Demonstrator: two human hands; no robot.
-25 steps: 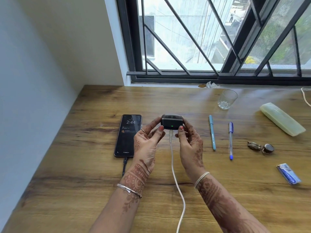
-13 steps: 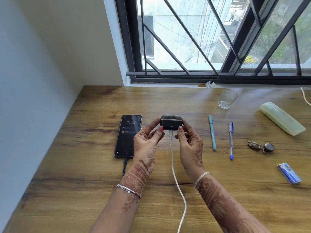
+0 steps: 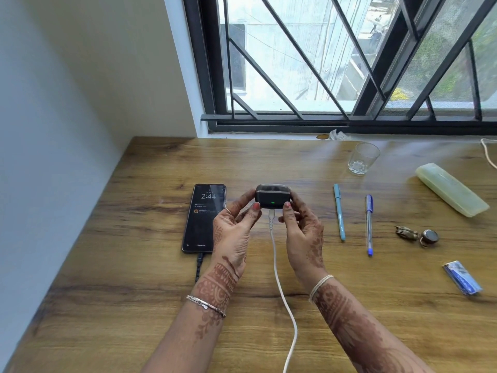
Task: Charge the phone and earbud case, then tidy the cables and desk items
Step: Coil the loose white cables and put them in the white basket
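Note:
A dark earbud case with a lit green light sits at the middle of the wooden desk. My left hand holds its left side and my right hand holds its right side, thumbs at its front. A white cable is plugged into the case's front and runs toward me. To the left lies a black phone, screen lit and showing 2:44, with a black cable plugged into its near end.
Right of the case lie a teal pen and a blue pen. Farther right are a keyring, a blue packet, a pale green case and a drinking glass. Another white cable shows at the far right edge.
Both hands stay on the earbud case. Its green light was off half a second ago and is lit now.

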